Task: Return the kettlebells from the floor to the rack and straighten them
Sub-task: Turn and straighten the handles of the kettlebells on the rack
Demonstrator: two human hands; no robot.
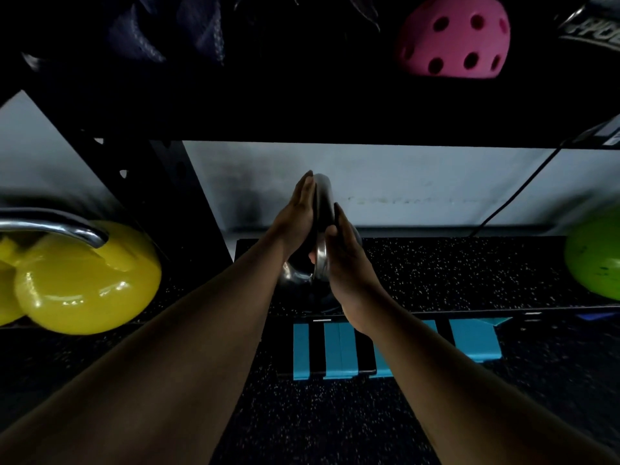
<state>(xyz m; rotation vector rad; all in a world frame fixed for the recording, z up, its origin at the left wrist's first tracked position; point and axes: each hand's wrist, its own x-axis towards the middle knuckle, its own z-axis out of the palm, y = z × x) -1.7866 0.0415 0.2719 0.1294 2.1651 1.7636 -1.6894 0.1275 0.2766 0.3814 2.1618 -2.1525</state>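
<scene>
A dark kettlebell with a steel handle (322,209) stands on the low rack shelf (453,273), its black body mostly hidden behind my hands. My left hand (297,218) lies flat against the left side of the handle. My right hand (347,263) presses the right side, fingers extended. Both palms squeeze the handle between them. A yellow kettlebell (87,280) with a chrome handle (50,226) sits on the shelf at the left, with another yellow one partly seen behind it. A green kettlebell (595,256) sits at the right edge.
A black upright post (181,196) of the rack stands between the yellow kettlebells and my hands. A dark upper shelf (302,109) hangs overhead with a pink perforated ball (453,36). Blue tape marks (335,350) lie on the speckled rubber floor. A black cable (523,186) runs down the white wall.
</scene>
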